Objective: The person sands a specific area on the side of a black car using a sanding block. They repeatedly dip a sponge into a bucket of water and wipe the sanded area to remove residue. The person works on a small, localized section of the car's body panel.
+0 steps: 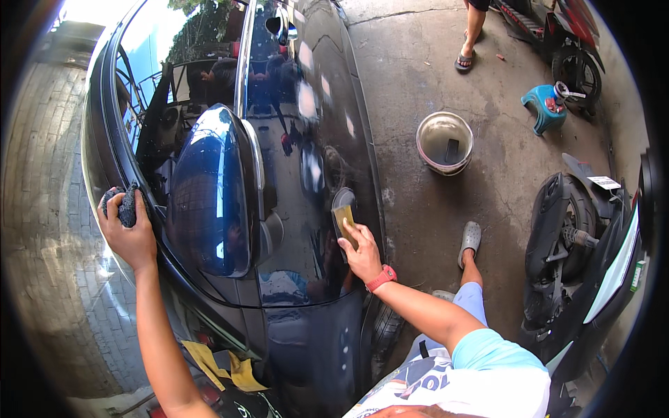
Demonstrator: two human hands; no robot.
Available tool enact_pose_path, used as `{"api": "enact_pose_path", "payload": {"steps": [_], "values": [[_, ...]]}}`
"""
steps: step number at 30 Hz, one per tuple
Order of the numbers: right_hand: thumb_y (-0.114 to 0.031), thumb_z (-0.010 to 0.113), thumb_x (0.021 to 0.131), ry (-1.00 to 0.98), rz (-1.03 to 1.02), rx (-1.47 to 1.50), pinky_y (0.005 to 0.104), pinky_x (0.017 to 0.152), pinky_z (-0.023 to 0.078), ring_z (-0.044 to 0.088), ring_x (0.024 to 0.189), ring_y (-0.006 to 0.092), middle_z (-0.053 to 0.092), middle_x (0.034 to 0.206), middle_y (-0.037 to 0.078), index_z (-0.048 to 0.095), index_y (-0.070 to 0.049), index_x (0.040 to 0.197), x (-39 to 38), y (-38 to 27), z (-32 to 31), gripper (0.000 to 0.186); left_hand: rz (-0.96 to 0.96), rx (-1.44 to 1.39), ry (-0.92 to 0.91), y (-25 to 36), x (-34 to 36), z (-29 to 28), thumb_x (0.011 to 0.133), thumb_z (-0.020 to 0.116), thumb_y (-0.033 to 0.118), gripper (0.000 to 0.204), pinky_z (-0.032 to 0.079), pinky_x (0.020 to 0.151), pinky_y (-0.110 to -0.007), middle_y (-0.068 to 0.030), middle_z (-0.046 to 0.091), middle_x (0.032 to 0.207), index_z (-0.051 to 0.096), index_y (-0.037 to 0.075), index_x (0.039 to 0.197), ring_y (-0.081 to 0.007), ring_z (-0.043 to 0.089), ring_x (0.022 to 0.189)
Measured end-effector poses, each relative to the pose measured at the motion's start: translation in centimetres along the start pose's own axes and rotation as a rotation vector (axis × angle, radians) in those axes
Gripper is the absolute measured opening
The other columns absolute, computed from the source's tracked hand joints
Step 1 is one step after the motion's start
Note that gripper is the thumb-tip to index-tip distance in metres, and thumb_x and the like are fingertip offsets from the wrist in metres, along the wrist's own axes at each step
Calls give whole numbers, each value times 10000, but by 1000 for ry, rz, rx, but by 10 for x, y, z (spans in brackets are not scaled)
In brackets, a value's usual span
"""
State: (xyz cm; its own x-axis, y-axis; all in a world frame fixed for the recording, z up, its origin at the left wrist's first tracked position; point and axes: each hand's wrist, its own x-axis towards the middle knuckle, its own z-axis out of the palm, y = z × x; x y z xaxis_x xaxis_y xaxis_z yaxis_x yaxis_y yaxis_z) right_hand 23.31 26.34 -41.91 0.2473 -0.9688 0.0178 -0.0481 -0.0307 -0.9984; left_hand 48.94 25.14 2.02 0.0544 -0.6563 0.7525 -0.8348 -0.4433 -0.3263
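Because the right hand (364, 256) pinches a yellow pad (344, 220) that seems to lie against the glossy side of the dark car (289, 164), any grit caught beneath it could scratch the paint. The pad might also slip from the fingertips if it or the panel is slick, drop to the floor (411, 202) below that hand and pick up dirt. The left hand (132, 237) is curled around a dark, rough-looking wad (126, 207) at the edge of the window; reaching so wide, its forearm could knock the wing mirror (209, 195), judging by how near it runs. The car's body spans the space between the hands, with the mirror between them; a bucket (446, 168) stands beyond the right hand.
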Motion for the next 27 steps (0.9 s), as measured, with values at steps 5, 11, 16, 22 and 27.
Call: {"api": "enact_pose_path", "payload": {"steps": [5,11,16,22,27], "values": [[-229,780,951,73,228,-71,447,1065,522,685,1173,380,723,1219,201,721,-47,1345,57,35,2,439,69,-69,36,9,10,-4,961,827,249,337,490,782,-459,-105,613,883,632,-4,857,-327,617,821],[-254,789,955,37,79,18,461,1056,519,650,1212,391,682,1235,191,714,-94,1393,-7,-7,8,473,46,-152,41,-9,-1,-9,935,760,82,240,480,719,-461,-145,578,791,593,-24,799,-366,597,734],[-250,774,961,171,223,-89,468,1048,527,675,1173,390,714,1197,197,729,-62,1323,54,50,19,411,90,-160,95,2,11,3,903,748,52,199,492,746,-494,-195,599,802,599,-41,810,-424,611,763],[-257,755,974,65,35,-28,444,1036,526,666,1157,394,703,1220,184,697,-60,1374,12,-1,10,450,-51,-95,14,-25,-7,-2,930,795,154,222,524,697,-378,-129,678,757,686,-22,849,-245,641,682],[-267,746,972,103,142,-79,464,1023,533,667,1182,392,702,1217,188,712,-84,1350,42,44,4,422,-57,-90,9,-17,4,11,927,855,269,300,539,712,-349,-92,723,798,729,3,869,-215,669,694]]}}
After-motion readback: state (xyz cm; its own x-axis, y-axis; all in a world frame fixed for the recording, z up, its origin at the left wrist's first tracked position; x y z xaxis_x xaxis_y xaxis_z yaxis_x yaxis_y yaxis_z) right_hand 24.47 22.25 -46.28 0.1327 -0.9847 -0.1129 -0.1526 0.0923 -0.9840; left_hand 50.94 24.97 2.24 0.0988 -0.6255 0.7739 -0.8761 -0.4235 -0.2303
